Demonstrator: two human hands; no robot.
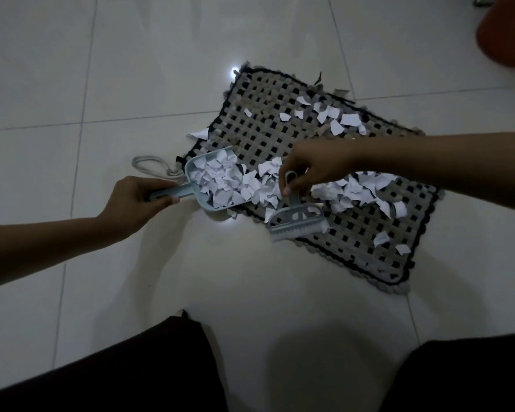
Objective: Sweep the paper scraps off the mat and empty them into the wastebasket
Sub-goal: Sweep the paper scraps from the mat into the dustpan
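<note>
A woven grey-and-black mat [268, 126] lies on the white tiled floor, strewn with white paper scraps [354, 188]. My left hand [137, 200] grips the handle of a pale blue dustpan [197, 165] at the mat's left edge; the pan is heaped with scraps. My right hand [312, 168] holds the handle of a small pale blue brush [298, 223], whose bristles sit at the mat's near edge, just right of the pan's mouth. More scraps lie along the far right part of the mat and near its right corner.
An orange-red object [506, 34] stands at the top right edge of view. A looped grey cord [155, 166] lies on the floor left of the mat. One scrap [199, 133] lies just off the mat's left edge. My dark-clothed legs [131, 373] fill the bottom.
</note>
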